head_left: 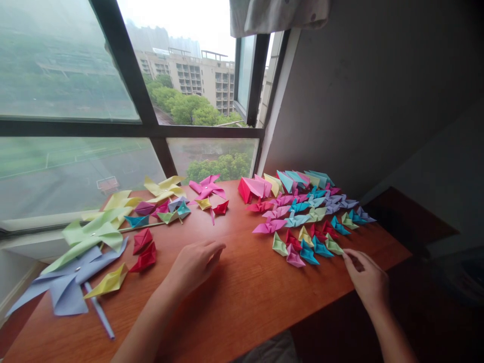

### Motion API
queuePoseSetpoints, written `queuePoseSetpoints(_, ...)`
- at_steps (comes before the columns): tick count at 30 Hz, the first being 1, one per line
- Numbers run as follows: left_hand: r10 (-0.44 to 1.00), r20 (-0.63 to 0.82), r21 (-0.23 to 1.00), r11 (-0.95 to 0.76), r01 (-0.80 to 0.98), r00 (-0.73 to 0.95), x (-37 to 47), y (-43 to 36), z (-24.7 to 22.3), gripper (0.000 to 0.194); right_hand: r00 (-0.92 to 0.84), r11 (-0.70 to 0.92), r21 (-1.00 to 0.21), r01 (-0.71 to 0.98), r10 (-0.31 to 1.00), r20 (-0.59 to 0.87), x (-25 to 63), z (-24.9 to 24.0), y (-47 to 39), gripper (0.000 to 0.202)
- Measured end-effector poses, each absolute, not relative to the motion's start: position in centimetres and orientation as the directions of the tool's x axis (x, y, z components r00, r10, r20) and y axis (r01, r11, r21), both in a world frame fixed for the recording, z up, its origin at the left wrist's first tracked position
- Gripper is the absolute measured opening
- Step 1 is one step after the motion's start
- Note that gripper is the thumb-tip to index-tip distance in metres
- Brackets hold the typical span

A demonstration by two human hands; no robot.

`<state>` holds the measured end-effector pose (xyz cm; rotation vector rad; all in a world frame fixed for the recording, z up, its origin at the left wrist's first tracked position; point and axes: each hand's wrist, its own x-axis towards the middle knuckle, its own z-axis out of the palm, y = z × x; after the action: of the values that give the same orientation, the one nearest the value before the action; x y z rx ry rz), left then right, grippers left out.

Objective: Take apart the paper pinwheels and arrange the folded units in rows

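Note:
My right hand (pixel 366 276) pinches the near tip of a light green paper boat (pixel 334 245) at the right end of the front row. Beside that boat lie a blue paper boat (pixel 321 247) and another blue one (pixel 309 252). A pink paper boat (pixel 295 256) sits nearest the table's front in this group. My left hand (pixel 198 263) hovers over or rests on the middle of the table, fingers loosely stretched out, holding nothing. To its left are red paper boats (pixel 144 257) and a yellow paper boat (pixel 109 281).
Folded paper cranes (pixel 297 219) stand in rows behind the boats, with paper planes (pixel 257 187) at the back. On the left lie paper pinwheels, including a lavender pinwheel (pixel 70 277) and a pink pinwheel (pixel 207 188). The wooden table (pixel 234 312) borders a window (pixel 212 132).

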<state>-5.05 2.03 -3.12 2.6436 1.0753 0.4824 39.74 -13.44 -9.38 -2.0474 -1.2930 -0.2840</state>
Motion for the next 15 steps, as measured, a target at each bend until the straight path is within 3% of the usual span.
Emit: queuePoseSetpoints(15, 0.704, 0.228, 0.349, -0.704, 0.619, 0.673, -5.1, 2.0, -3.0, 0.025, 0.460, -0.244, -0.418, 0.875, 0.688, 0.561, 38.4, -9.6, -13.3, 0.041)
